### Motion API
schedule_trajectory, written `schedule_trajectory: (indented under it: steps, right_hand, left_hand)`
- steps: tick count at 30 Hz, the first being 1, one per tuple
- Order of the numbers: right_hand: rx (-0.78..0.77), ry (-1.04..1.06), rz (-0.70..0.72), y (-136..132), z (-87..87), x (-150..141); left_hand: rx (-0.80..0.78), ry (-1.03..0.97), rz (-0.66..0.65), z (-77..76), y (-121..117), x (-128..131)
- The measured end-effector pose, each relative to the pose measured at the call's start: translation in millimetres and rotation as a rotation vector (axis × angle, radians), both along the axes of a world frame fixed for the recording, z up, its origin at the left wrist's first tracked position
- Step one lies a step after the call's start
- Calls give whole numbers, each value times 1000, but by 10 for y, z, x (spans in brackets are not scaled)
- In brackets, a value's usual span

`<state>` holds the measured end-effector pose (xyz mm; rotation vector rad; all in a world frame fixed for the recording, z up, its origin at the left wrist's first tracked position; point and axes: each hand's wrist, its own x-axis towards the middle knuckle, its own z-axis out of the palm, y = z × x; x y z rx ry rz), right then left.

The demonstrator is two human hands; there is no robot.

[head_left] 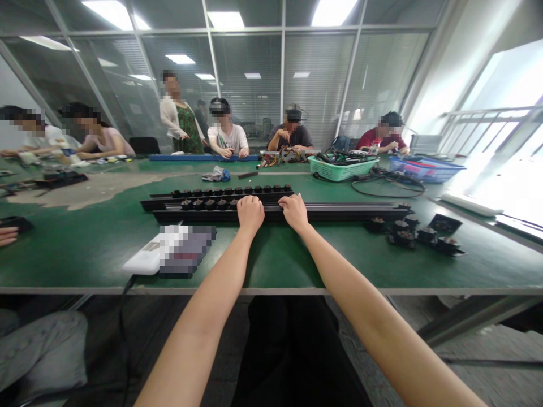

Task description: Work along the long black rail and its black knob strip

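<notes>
A long black rail (339, 213) lies crosswise on the green table in front of me, with a row of small round black parts (210, 204) in its left half. My left hand (251, 213) is closed over the rail at the right end of that row; its fingertips are hidden. A short way to the right, my right hand (296, 212) curls its fingers over the same rail. Whether a small part is under the fingers of either hand, I cannot tell. Just behind lies another black rail (169, 196) carrying a row of similar round parts.
Loose black parts (403, 233) lie at the right. A white device (144, 257) and a dark blurred item (189, 254) lie front left. Farther back are a green basket (339, 170), a blue basket (428, 171), cables and a cloth (217, 174). Several people are around the table.
</notes>
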<state>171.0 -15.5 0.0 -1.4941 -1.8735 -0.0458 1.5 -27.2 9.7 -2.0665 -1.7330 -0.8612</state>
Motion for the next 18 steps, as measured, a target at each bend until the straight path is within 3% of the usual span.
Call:
schedule_trajectory:
  steps: [18]
  right_hand:
    - [-10, 14, -28, -33, 48, 29]
  left_hand:
    - [0, -5, 1, -6, 10, -8]
